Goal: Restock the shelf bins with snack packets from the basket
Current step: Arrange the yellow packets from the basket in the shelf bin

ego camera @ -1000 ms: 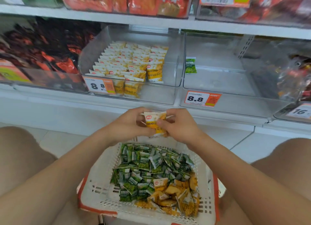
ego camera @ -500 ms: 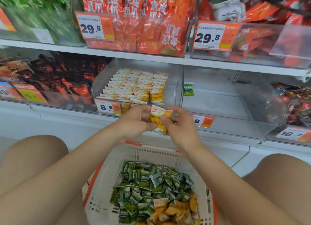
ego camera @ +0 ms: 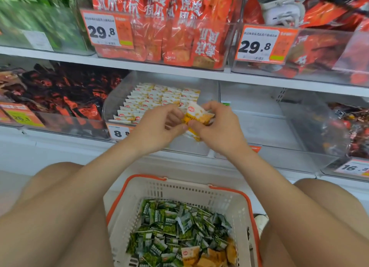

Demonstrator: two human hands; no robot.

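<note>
Both hands up in front of the clear bin [ego camera: 117,99] on the middle shelf, over its front edge. Left hand [ego camera: 157,125] and right hand [ego camera: 217,131] close together, fingers of each curled, pinching the same small bunch of yellow packets [ego camera: 196,117] between them; how many are in the bunch, cannot tell. The bunch sits just in front of the bin's right half, tilted. Inside the bin, rows of matching yellow-and-white packets [ego camera: 155,99] stand on edge, filling the left and middle. Price tag [ego camera: 118,133] on the bin's front, partly hidden by the left wrist. Right of the bin, a second clear bin [ego camera: 259,117] with one green packet [ego camera: 225,103] at its back. Left of the bin, dark red-and-black packs [ego camera: 63,93]. On the shelf above the bin, big red packs [ego camera: 179,27]. Well below the bin, between the person's knees, a white basket [ego camera: 179,189] with orange trim; mostly green packets [ego camera: 175,226] in it, some yellow ones [ego camera: 201,256] at its near side.
</note>
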